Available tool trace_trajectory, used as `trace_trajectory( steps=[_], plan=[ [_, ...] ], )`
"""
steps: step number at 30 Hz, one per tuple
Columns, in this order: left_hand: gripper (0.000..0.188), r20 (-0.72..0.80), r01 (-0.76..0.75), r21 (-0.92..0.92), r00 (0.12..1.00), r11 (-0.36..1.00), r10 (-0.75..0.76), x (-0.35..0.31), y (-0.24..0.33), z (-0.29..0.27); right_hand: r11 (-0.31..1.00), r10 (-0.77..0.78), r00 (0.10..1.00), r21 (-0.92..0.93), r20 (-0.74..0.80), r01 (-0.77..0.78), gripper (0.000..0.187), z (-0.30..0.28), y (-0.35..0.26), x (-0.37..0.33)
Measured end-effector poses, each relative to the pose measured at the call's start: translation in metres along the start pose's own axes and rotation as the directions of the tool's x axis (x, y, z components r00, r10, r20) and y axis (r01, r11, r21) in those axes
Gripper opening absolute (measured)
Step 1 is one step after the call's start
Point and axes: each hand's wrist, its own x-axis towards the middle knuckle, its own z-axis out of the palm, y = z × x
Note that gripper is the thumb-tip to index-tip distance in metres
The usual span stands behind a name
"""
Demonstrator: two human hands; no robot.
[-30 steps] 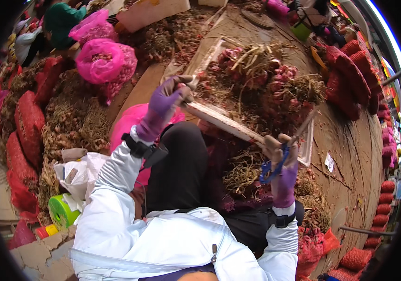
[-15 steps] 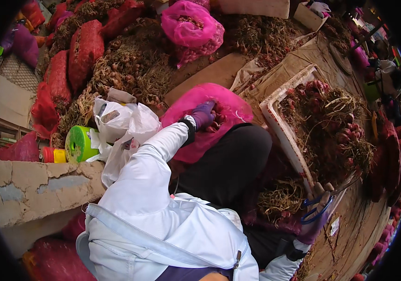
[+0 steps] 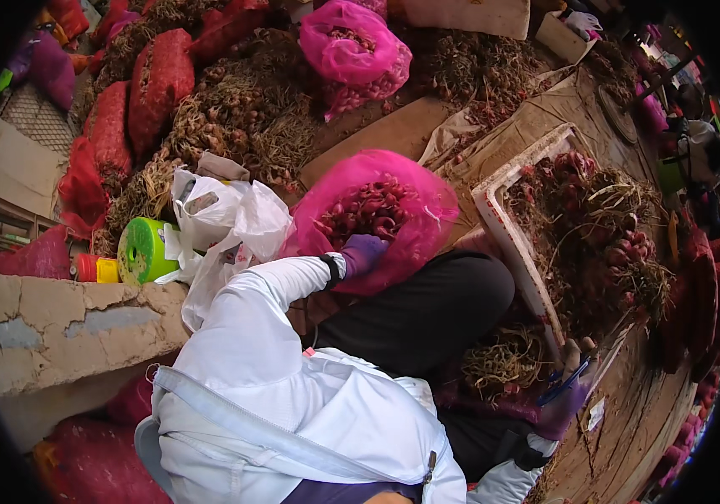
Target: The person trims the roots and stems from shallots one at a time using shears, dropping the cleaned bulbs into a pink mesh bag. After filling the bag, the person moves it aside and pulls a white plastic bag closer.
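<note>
My left hand (image 3: 364,254), in a purple glove, is closed on the near rim of a pink mesh bag (image 3: 434,206). The bag stands wide open by my knee, with small red shallots (image 3: 368,210) piled inside. At the lower right, my right hand (image 3: 566,395), gloved in purple with its fingertips uncovered or dirty, is wrapped round blue-handled scissors (image 3: 563,385). It rests beside the near corner of a white foam tray (image 3: 518,244). Bunches of shallots with dry stalks (image 3: 591,227) fill that tray.
Another pink mesh bag (image 3: 352,50) of shallots stands farther off. Red sacks (image 3: 158,88) and heaps of dried shallots (image 3: 247,109) lie at the far left. White plastic bags (image 3: 234,214), a green roll-shaped container (image 3: 143,250) and a cracked ledge (image 3: 74,323) are on my left.
My left hand has drawn back from the shallots to the bag's near rim, baring the pile. My knee has shifted slightly right. The scissors have turned a little in my right hand.
</note>
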Motion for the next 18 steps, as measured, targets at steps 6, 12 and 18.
trace_trajectory(
  steps=[6,12,18],
  plan=[
    [0.019,-0.177,-0.243,-0.897,0.963,0.368,0.204,-0.001,0.091,-0.140,0.998,0.012,1.000,0.066,0.003,-0.013,0.038,-0.009,0.004,0.003],
    [0.039,-0.196,-0.406,-0.748,0.891,0.525,0.409,-0.003,0.094,-0.157,0.999,0.019,1.000,0.033,0.013,-0.019,0.040,0.009,-0.009,-0.002],
    [0.118,-0.474,0.529,-0.290,0.645,0.797,-0.600,0.018,-0.066,-0.101,0.999,-0.005,0.998,0.049,0.059,0.003,0.041,-0.006,0.002,-0.005]
  ],
)
